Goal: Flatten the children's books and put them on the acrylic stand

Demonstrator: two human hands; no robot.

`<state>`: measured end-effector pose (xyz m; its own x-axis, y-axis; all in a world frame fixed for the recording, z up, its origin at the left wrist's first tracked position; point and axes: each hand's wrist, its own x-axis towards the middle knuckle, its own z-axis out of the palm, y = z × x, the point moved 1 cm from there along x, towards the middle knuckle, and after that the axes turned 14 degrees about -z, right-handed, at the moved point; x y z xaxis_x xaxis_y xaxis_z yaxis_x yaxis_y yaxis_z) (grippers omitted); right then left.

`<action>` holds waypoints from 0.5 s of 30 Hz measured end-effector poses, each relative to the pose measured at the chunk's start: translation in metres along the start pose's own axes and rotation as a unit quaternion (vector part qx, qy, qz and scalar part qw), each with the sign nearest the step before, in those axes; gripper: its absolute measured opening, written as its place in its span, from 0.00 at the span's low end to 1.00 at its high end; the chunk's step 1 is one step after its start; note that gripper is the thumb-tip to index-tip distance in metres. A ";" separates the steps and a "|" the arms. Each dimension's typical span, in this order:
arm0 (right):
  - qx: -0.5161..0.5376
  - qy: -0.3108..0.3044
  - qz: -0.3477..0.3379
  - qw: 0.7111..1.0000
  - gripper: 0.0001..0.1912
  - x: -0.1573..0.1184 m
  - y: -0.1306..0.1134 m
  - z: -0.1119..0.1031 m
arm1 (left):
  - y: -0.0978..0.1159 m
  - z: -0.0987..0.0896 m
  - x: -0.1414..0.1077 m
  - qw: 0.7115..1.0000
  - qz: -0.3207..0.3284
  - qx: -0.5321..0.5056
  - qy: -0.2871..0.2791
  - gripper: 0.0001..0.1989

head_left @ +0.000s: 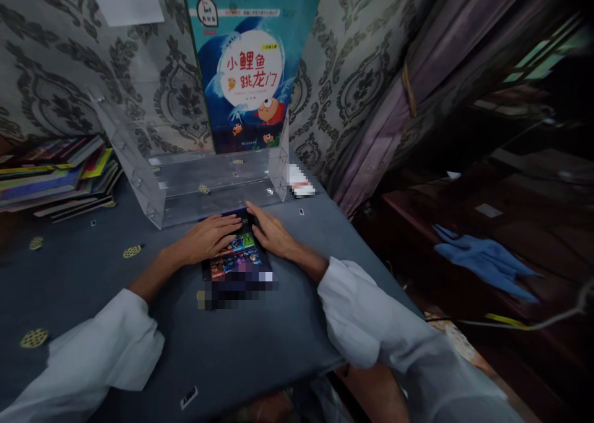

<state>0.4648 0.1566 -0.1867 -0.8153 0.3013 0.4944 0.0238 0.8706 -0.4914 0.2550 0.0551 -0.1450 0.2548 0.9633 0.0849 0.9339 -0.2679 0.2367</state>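
Observation:
A dark book (pixel 241 259) with small colourful pictures lies on the grey-blue tabletop (pixel 297 324), in front of a clear acrylic rack. Flat on its upper left part rests my left hand (pixel 208 239), fingers stretched out to the right. My right hand (pixel 271 230) lies along the book's right edge with its fingers extended. The clear rack (pixel 213 179) stands just beyond both hands, and a blue-green picture book (pixel 253 64) leans upright in it. The book's near edge is pixelated.
Stacked books (pixel 60 169) sit at the table's back left. A small pixelated white item (pixel 301 180) is right of the rack. A purple curtain (pixel 385 120) hangs at the right; beyond it a blue cloth (pixel 482 259) lies on a dark reddish surface.

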 end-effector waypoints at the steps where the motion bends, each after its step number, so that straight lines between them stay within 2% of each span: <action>1: -0.005 0.002 0.000 1.000 0.34 0.000 0.000 0.000 | -0.002 -0.003 -0.007 1.000 0.005 -0.013 0.010 0.22; 5: -0.025 0.020 0.003 0.999 0.33 0.001 -0.001 -0.001 | -0.007 -0.012 -0.034 0.996 0.007 -0.064 0.065 0.19; 8: -0.036 0.027 0.006 0.999 0.32 0.001 -0.002 -0.002 | -0.005 -0.015 -0.044 0.994 0.004 -0.065 0.088 0.18; 15: -0.038 0.039 0.005 0.998 0.30 0.003 -0.002 -0.004 | 0.013 -0.010 -0.020 0.998 0.036 -0.007 0.050 0.22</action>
<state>0.4646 0.1570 -0.1811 -0.7676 0.3368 0.5453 0.0785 0.8938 -0.4416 0.2594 0.0320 -0.1345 0.2930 0.9352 0.1987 0.9105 -0.3364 0.2407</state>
